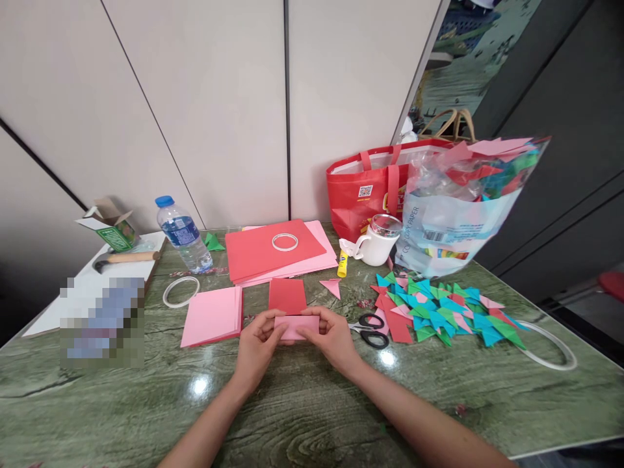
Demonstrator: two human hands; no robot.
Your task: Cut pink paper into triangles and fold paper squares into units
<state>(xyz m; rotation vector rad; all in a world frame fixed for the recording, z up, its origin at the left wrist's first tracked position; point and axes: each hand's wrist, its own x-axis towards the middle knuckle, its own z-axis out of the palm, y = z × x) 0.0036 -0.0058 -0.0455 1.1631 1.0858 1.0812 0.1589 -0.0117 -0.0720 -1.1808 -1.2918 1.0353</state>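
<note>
Between my two hands is a small pink paper, folded into a narrow rectangle. My left hand pinches its left end, and my right hand pinches the right end, thumbs on the near face. Just behind it lies a red paper square, partly covered by the fingers. To the left is a stack of pink paper squares with red sheets under it. A pair of black-handled scissors lies beside my right hand, blades partly hidden. A small folded pink triangle sits behind that hand.
A heap of folded paper pieces spreads on the right, before a plastic bag and red tote. A white mug, glue stick and red sheets stand behind. Leftward are a water bottle and hammer.
</note>
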